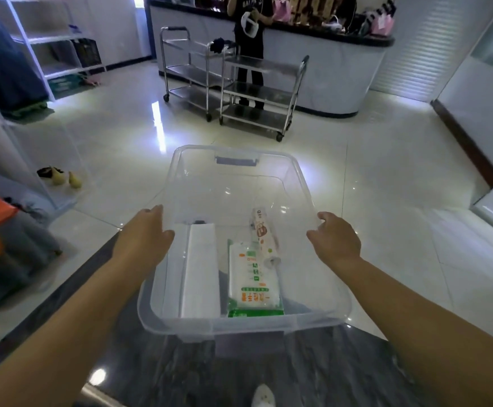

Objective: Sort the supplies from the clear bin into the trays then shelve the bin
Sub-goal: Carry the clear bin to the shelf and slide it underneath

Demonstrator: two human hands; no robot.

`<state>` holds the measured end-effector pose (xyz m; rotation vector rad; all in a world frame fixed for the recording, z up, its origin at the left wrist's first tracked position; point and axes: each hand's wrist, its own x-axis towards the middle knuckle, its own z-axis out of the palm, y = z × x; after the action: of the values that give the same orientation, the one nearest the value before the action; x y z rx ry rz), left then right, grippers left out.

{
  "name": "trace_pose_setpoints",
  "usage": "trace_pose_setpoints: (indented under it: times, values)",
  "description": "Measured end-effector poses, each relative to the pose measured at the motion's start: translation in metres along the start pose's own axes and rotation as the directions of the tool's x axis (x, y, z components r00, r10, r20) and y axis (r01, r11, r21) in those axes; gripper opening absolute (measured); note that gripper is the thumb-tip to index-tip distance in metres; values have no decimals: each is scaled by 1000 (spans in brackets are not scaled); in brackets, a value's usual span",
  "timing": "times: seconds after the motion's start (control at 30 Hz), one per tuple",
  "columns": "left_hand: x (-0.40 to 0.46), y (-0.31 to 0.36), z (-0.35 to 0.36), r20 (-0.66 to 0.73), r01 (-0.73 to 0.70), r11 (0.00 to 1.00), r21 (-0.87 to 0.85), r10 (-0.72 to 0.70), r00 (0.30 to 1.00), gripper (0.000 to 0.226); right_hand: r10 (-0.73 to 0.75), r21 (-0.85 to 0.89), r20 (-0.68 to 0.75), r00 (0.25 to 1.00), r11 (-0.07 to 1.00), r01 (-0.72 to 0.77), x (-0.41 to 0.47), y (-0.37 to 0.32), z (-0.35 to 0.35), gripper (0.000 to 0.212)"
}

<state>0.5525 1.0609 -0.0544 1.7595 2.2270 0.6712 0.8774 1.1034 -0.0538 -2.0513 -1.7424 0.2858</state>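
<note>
The clear bin (241, 177) is held out in front of the person, its near end over a dark marbled table (298, 377) and its far end out over the shiny tiled floor (386, 186). The left hand (145, 230) grips the left rim, fingers curled over the edge; the right hand (334, 236) is at the right rim, fingers bent against it, though how firmly they close on it is hard to tell. Whether the bin's base rests on the table is unclear.

Three supplies lie at the near end of the bin: a white flat pack (201, 271) on the left, a green-and-white printed packet (252, 283) in the middle, and a printed roll (263, 233) leaning against the right wall, touching the packet. No trays are in view.

The step in hand looks like carrying or setting down the bin before sorting. To do it well, keep both grips level so the loose items do not slide, especially the roll, and seat the whole base on the table, not half off its edge. Two steel carts (233, 89) stand well apart at the far side.
</note>
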Motion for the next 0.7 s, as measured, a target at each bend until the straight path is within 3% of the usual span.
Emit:
trace_pose_setpoints:
  times: [0.27,0.43,0.7]
  values:
    - [172,28,70,-28,26,1000,10,-26,999,44,2,49,50,999,999,-4,193,2,65,52]
    - [276,36,94,-19,142,990,20,-141,990,50,-78,53,112,991,996,72,323,-31,94,52]
    - [406,-8,108,-84,365,931,-36,-366,927,59,-251,140,209,945,964,225,475,-125,169,41]
